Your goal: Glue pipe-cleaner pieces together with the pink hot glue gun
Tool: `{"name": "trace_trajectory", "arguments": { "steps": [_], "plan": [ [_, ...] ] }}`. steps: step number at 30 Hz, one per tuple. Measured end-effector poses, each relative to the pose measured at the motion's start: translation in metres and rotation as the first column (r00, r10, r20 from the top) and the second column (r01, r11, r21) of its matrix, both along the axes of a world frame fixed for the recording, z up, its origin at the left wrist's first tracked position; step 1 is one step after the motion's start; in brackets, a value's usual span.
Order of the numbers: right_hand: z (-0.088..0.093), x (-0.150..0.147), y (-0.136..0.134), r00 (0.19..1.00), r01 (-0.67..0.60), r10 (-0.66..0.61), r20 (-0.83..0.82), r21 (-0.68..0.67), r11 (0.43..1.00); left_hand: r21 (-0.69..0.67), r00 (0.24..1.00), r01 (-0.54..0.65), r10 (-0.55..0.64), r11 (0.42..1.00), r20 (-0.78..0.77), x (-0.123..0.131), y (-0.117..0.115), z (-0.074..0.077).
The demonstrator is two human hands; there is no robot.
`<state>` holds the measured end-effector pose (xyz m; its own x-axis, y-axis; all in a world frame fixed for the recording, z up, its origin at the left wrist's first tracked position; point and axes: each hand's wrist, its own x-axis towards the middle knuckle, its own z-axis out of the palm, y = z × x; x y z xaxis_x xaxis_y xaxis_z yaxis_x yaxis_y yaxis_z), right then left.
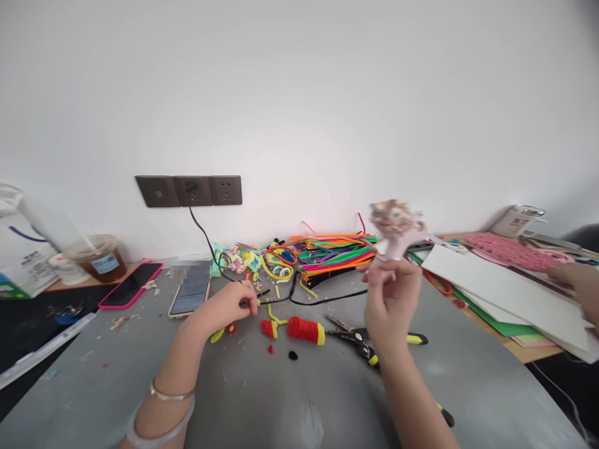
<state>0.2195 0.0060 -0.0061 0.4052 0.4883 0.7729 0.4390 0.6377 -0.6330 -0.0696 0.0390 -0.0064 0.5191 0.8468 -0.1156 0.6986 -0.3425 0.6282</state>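
My right hand point(392, 298) is raised above the grey table point(262, 393) and holds a pink fuzzy pipe-cleaner figure point(395, 227) by its stem, blurred. My left hand point(229, 305) rests low on the table with its fingers pinched at a small yellow piece near a black cable point(322, 299). In front of it lie a red coil with a yellow end point(305, 330), a small red and yellow piece point(269, 328) and a black pom-pom point(292, 355). Pliers with yellow grips point(360, 340) lie under my right wrist.
A pile of coloured pipe cleaners point(334, 252) lies at the wall. Two phones point(191, 294) point(131, 285) are at the left, beside a lidded cup point(98, 257). White and green sheets point(505, 293) lie at the right, where another person's hand point(578, 287) reaches in.
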Motion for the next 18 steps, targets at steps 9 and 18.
{"name": "trace_trajectory", "arguments": {
  "steps": [9, 18],
  "plan": [
    [-0.004, -0.047, 0.031, 0.943, -0.243, 0.268, 0.199, -0.140, 0.960, -0.012, 0.985, -0.064, 0.065, 0.998, 0.157, 0.002, -0.007, 0.017],
    [-0.013, -0.069, 0.037, 0.787, -0.479, 0.527, 0.321, -0.221, 0.850, -0.137, 0.561, -0.285, 0.281, 0.949, 0.778, 0.058, -0.014, -0.005]
  ]
}}
